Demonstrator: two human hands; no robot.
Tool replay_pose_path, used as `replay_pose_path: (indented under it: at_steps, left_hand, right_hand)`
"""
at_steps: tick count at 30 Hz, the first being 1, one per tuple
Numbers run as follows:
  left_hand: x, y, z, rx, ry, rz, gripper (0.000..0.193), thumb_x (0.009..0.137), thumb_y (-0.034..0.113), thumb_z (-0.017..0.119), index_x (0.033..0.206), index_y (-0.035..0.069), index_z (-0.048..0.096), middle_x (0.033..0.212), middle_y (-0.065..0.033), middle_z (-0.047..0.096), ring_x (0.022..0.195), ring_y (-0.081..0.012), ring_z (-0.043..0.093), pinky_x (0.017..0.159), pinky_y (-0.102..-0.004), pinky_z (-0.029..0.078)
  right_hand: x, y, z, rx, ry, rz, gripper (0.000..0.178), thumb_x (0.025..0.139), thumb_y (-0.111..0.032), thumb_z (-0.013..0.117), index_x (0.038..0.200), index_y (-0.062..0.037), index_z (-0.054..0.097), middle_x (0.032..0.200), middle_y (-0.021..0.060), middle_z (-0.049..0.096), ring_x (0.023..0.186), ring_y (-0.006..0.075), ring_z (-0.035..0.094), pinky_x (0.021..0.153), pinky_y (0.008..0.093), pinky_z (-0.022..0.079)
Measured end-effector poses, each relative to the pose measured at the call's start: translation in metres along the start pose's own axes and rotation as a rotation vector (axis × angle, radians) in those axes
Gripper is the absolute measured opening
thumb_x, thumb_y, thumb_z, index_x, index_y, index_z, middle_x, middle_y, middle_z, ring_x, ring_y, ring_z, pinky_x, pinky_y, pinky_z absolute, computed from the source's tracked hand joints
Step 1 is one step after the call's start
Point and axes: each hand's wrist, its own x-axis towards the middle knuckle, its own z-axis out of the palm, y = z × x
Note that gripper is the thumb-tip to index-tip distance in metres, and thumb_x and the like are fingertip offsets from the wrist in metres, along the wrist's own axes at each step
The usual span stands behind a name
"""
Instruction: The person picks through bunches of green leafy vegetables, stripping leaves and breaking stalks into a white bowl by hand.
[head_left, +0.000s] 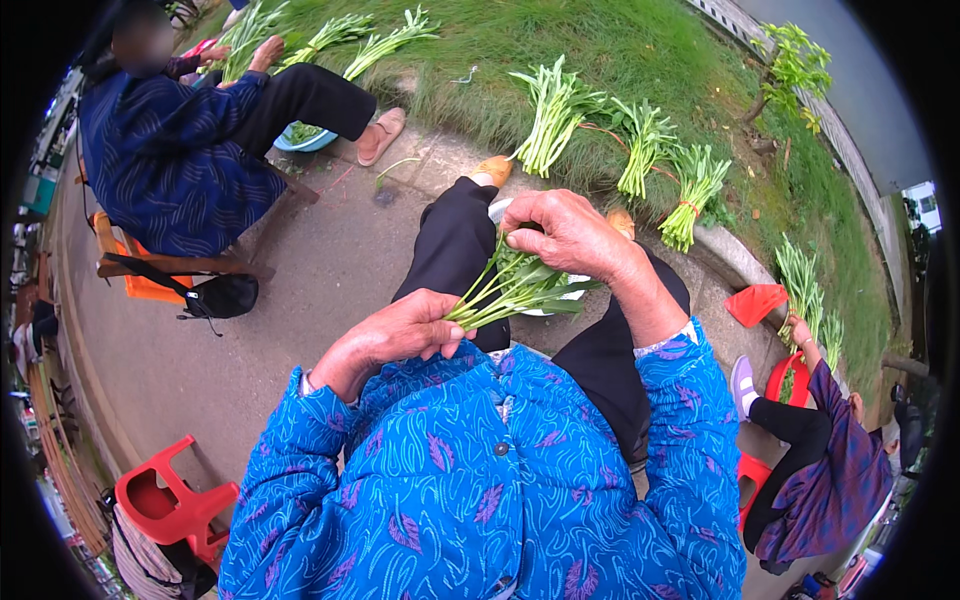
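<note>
My left hand (395,328) is closed round the stem ends of a small bunch of leafy greens (515,292), which points to the right across my lap. Above the leaves my right hand (572,235) is pinched, thumb against fingers; what it holds, if anything, is too small to make out. Between my knees stands a white basin (498,210) with green leaves in it, mostly hidden by my hands and the bunch. Past my feet, larger bundles of greens (550,118) lie on the grass edge, one tied with a red band (688,208).
At the left, a seated person (180,160) handles greens near a blue basin (305,140). Another person (820,470) at the right reaches to greens beside a red basin (776,376). A red stool (170,490) stands at lower left. A stone kerb (735,250) borders the grass.
</note>
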Motion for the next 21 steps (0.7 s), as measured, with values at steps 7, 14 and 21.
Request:
replay_pose_path:
  at_steps: [7,14,21]
  left_hand:
    - [0.002,-0.009,-0.003,0.000,0.004,-0.004,0.018,0.090,0.019,0.057,0.099,0.004,0.061,0.069,0.0026,0.058,0.051,-0.0039,0.044,0.045,-0.0180,0.032]
    - [-0.005,-0.014,-0.007,-0.089,0.028,-0.020,0.018,0.090,0.019,0.058,0.098,0.004,0.061,0.068,0.0018,0.058,0.050,-0.0035,0.045,0.044,-0.0178,0.032]
    - [-0.002,-0.010,-0.008,-0.115,-0.007,0.007,0.018,0.090,0.018,0.058,0.099,0.003,0.062,0.067,0.0010,0.059,0.049,-0.0036,0.046,0.043,-0.0181,0.032]
  right_hand:
    - [-0.008,-0.004,-0.001,-0.151,0.126,0.121,0.015,0.082,-0.017,0.056,0.085,-0.0050,0.064,0.081,0.0129,0.063,0.079,0.0321,0.061,0.071,0.0410,0.047]
    - [-0.018,0.090,0.003,0.467,0.571,0.494,0.017,0.087,-0.015,0.054,0.084,-0.0022,0.064,0.068,0.0004,0.059,0.061,0.0073,0.051,0.057,0.0225,0.043]
    - [-0.095,0.218,0.112,0.252,0.493,0.662,0.049,0.082,-0.020,0.060,0.125,0.0002,0.050,0.107,0.0206,0.061,0.102,0.0273,0.056,0.087,0.0346,0.043]
